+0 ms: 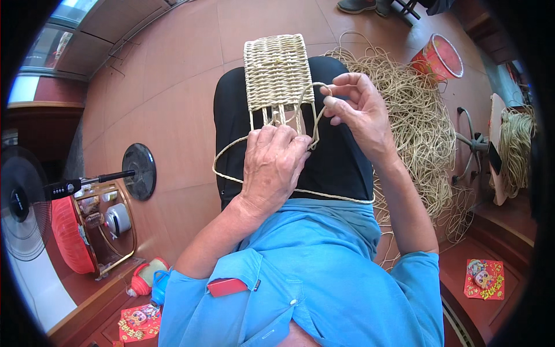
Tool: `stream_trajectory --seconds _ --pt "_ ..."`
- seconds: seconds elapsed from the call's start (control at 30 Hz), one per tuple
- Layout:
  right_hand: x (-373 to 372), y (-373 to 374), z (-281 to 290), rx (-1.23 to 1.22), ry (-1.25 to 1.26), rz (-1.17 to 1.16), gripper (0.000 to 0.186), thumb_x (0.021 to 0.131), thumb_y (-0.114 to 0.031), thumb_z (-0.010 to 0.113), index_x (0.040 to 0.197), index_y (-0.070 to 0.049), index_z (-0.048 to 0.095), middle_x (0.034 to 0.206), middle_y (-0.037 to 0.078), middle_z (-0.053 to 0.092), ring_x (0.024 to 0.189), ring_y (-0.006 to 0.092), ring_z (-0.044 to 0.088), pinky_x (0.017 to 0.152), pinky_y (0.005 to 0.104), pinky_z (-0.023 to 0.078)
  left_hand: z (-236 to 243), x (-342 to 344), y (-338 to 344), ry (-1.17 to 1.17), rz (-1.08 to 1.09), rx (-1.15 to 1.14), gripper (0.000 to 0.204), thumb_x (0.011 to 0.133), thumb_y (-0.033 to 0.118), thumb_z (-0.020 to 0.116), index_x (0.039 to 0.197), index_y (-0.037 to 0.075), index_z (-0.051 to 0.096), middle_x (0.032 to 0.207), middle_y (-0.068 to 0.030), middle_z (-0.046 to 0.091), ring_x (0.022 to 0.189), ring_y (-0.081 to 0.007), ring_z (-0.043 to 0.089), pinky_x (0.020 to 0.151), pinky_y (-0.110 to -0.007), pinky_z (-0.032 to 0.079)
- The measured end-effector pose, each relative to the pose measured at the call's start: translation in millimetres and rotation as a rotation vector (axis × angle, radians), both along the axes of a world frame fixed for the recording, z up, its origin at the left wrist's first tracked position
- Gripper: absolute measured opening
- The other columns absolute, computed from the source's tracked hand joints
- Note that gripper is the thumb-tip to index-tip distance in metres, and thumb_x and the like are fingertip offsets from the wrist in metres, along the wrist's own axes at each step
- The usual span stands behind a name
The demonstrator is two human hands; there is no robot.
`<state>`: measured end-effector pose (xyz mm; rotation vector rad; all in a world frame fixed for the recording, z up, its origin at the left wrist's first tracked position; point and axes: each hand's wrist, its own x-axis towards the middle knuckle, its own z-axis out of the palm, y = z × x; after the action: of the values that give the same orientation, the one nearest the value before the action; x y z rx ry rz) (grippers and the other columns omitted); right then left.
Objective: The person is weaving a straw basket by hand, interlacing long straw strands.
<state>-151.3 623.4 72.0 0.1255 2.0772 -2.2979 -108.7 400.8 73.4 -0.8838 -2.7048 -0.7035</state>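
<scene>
Right hand (363, 113): thumb and fingertips pinching loop of thin cord (315, 85). Left hand (273, 157): fingers curled over bare strands (266, 114) below woven panel (278, 69); undersides hidden, I cannot tell grip. From left hand I log panel at 12 o'clock, over black-clothed legs (341, 168); standing fan (22, 202) at 9. From right hand: tangled cord heap (422, 124) at 3, red bucket (426, 62) at 2.

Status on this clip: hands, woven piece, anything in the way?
Right hand pinching cord; left hand over the bare lower strands. Woven piece: upper part woven. Slack cord runs beneath left wrist; nothing visibly blocking.
</scene>
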Motion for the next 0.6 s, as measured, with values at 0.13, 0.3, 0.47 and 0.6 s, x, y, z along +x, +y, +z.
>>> stream_trajectory --seconds 0.13,0.3,0.47,0.6 --pt "28 9 -13 0.070 -0.067 -0.036 0.039 0.100 0.000 0.069 0.136 0.001 0.056 0.119 0.013 0.074 0.092 0.0131 0.073 0.076 0.0278 0.062 10 -8 2 -0.097 -0.036 -0.021 0.018 0.092 0.017 0.084 0.109 0.013 0.080 0.100 -0.0051 0.067 0.101 -0.0277 0.063 0.090 -0.045 0.044" --pt "55 -10 -1 0.139 -0.179 0.103 0.059 0.097 0.001 0.074 0.152 0.002 0.051 0.115 0.011 0.076 0.078 0.0069 0.066 0.072 0.0251 0.059 18 -12 1 -0.166 -0.053 -0.055 0.017 0.092 0.019 0.083 0.108 0.012 0.081 0.100 -0.0053 0.066 0.102 -0.0279 0.061 0.089 -0.046 0.042" --pt "49 -11 -8 0.088 -0.201 0.183 0.067 0.099 0.001 0.074 0.160 0.000 0.048 0.113 0.010 0.076 0.077 0.0064 0.065 0.069 0.0242 0.058 15 -13 0 -0.169 -0.055 -0.050 0.018 0.091 0.019 0.083 0.108 0.012 0.081 0.100 -0.0056 0.067 0.100 -0.0280 0.061 0.089 -0.046 0.041" --pt "48 -13 -13 0.156 -0.175 0.185 0.068 0.099 0.002 0.072 0.162 -0.003 0.047 0.112 0.008 0.076 0.076 0.0068 0.065 0.069 0.0248 0.057 13 -11 1 -0.153 -0.035 -0.027 0.019 0.090 0.018 0.084 0.107 0.011 0.081 0.099 -0.0056 0.068 0.100 -0.0277 0.062 0.090 -0.046 0.042"
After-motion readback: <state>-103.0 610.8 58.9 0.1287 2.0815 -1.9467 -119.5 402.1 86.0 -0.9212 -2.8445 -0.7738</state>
